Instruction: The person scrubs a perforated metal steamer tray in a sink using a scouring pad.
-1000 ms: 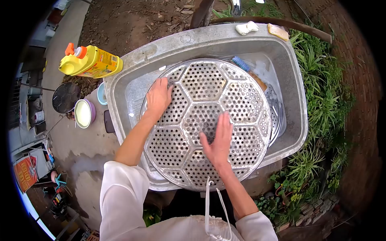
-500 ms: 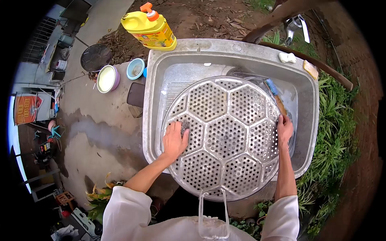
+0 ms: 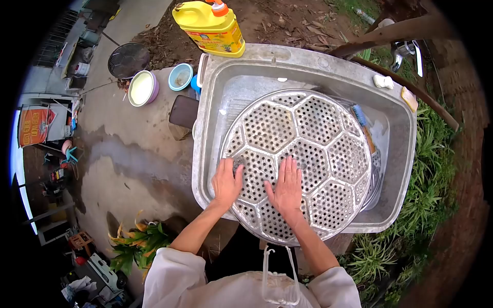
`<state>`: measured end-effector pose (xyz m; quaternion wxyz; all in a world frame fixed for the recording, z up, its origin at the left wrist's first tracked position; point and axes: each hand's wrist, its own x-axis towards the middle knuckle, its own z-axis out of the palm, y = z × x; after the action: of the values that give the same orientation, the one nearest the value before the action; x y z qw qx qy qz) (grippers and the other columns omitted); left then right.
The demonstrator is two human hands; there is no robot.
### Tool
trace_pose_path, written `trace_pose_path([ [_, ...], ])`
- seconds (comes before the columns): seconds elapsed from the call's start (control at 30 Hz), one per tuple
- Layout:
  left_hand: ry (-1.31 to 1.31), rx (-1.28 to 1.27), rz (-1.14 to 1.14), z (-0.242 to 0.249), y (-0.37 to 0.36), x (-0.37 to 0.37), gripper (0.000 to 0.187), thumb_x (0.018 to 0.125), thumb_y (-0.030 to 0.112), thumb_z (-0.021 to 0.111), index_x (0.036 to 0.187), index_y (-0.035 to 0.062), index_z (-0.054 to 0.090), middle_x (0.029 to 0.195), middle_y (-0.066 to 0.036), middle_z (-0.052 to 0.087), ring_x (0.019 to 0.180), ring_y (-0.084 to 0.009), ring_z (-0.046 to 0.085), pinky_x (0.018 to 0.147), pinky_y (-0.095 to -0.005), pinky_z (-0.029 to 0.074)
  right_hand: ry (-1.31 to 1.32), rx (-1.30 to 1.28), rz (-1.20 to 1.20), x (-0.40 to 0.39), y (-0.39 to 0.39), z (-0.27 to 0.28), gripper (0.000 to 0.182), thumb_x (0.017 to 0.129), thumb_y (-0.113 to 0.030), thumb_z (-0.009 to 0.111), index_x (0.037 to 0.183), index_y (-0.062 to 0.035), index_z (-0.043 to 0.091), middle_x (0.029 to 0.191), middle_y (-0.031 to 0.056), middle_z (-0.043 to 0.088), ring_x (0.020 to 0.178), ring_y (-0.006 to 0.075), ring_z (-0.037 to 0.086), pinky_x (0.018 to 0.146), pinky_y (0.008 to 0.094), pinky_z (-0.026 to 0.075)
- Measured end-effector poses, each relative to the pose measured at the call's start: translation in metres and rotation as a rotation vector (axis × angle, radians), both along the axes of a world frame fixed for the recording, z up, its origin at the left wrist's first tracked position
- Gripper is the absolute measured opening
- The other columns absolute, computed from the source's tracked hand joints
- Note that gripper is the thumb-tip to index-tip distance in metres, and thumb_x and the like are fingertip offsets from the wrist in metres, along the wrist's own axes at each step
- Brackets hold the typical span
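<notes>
A round metal tray with hexagon ribs and many holes (image 3: 336, 156) rests over the grey sink basin (image 3: 405, 169). My left hand (image 3: 226, 182) is at its left rim, with a small dark scrubber (image 3: 238, 163) between thumb and fingers. Near the tray's middle, my right hand (image 3: 287, 190) lies flat, fingers stretched out, holding nothing. A brush with blue bristles (image 3: 358, 115) leans in the basin, partly hidden behind the tray's right edge.
On the sink's back-left rim stands a yellow bottle (image 3: 218, 33). A white sponge (image 3: 383, 81) and a yellowish one (image 3: 409, 99) lie at the back-right corner. Purple-rimmed (image 3: 143, 90) and blue (image 3: 180, 77) basins stand to the left.
My right hand has moved from the tray's right rim to its middle and spread flat. The tray appears turned a little. The whole view has shifted slightly.
</notes>
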<state>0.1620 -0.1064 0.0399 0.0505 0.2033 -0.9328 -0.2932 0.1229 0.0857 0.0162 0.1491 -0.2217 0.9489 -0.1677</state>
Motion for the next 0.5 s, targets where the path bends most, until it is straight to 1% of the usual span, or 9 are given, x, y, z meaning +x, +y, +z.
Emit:
trace_pose_path([
  [0.07,-0.159,-0.16,-0.069,-0.007,-0.027,-0.029,0.022,0.095,0.022,0.058,0.107,0.0043,0.057,0.099,-0.019,0.059,0.087,-0.0413,0.063,0.072,-0.0518,0.05,-0.024,0.003,0.005,-0.002,-0.001,0.002,0.086,0.095,-0.051,0.048,0.15,0.0098,0.023,0.16,0.025,0.02,0.149,0.038,0.017,0.121,0.0495,0.015],
  [0.1,-0.105,-0.214,-0.116,-0.013,-0.032,-0.057,0.017,0.095,0.021,0.057,0.099,0.0041,0.057,0.095,-0.019,0.059,0.085,-0.0409,0.063,0.069,-0.0522,0.051,-0.037,-0.003,0.023,-0.005,-0.002,0.001,0.086,0.095,-0.051,0.048,0.151,0.0094,0.023,0.16,0.0245,0.02,0.15,0.0373,0.017,0.121,0.0494,0.015],
  [0.13,-0.121,-0.24,-0.157,-0.02,-0.038,-0.087,0.015,0.094,0.019,0.058,0.095,0.0039,0.056,0.093,-0.018,0.062,0.083,-0.0411,0.065,0.07,-0.0518,0.053,-0.032,-0.005,0.01,-0.007,-0.004,-0.001,0.087,0.094,-0.053,0.048,0.151,0.0081,0.024,0.16,0.0233,0.021,0.15,0.0369,0.017,0.121,0.0492,0.015],
  [0.2,-0.075,-0.283,-0.21,-0.028,-0.044,-0.137,0.015,0.093,0.018,0.059,0.094,0.004,0.055,0.092,-0.018,0.064,0.08,-0.0416,0.066,0.069,-0.0517,0.053,-0.04,0.027,-0.002,-0.008,-0.008,0.0,0.087,0.095,-0.054,0.046,0.152,0.0066,0.023,0.161,0.0217,0.02,0.15,0.0356,0.017,0.121,0.0486,0.016],
  [0.27,-0.107,-0.261,-0.267,-0.022,-0.045,-0.126,0.015,0.093,0.018,0.059,0.095,0.004,0.055,0.094,-0.018,0.064,0.08,-0.0417,0.066,0.069,-0.0522,0.053,-0.033,0.039,-0.019,-0.016,-0.01,0.001,0.087,0.095,-0.057,0.045,0.153,0.0042,0.022,0.162,0.0188,0.02,0.15,0.0337,0.017,0.121,0.0475,0.016],
  [0.3,-0.145,-0.25,-0.313,-0.015,-0.046,-0.111,0.015,0.092,0.018,0.06,0.096,0.004,0.056,0.095,-0.019,0.065,0.08,-0.0417,0.066,0.068,-0.0527,0.053,-0.043,0.036,-0.021,-0.014,-0.009,0.002,0.087,0.095,-0.057,0.045,0.153,0.0042,0.022,0.162,0.0188,0.02,0.15,0.0337,0.017,0.121,0.0475,0.016],
  [0.37,-0.222,-0.258,-0.31,-0.001,-0.049,-0.068,0.015,0.092,0.017,0.06,0.097,0.0037,0.056,0.094,-0.019,0.065,0.08,-0.0407,0.067,0.068,-0.0531,0.053,-0.025,0.056,-0.014,-0.016,-0.01,0.001,0.088,0.095,-0.057,0.044,0.153,0.0041,0.023,0.162,0.0186,0.02,0.15,0.0335,0.018,0.121,0.0471,0.016],
  [0.43,-0.257,-0.266,-0.345,-0.002,-0.054,-0.056,0.014,0.09,0.016,0.06,0.098,0.0039,0.056,0.093,-0.019,0.065,0.077,-0.0396,0.068,0.064,-0.052,0.054,-0.035,0.024,-0.032,-0.018,-0.012,0.001,0.088,0.095,-0.058,0.044,0.153,0.0043,0.023,0.161,0.0183,0.021,0.15,0.033,0.018,0.121,0.0472,0.016],
  [0.5,-0.19,-0.291,-0.348,-0.028,-0.053,-0.105,0.014,0.088,0.014,0.061,0.097,0.0047,0.057,0.092,-0.019,0.065,0.075,-0.039,0.068,0.061,-0.0507,0.055,-0.025,0.056,-0.022,-0.019,-0.011,-0.001,0.088,0.095,-0.058,0.044,0.153,0.0045,0.023,0.161,0.018,0.022,0.15,0.0328,0.018,0.122,0.0471,0.016],
])
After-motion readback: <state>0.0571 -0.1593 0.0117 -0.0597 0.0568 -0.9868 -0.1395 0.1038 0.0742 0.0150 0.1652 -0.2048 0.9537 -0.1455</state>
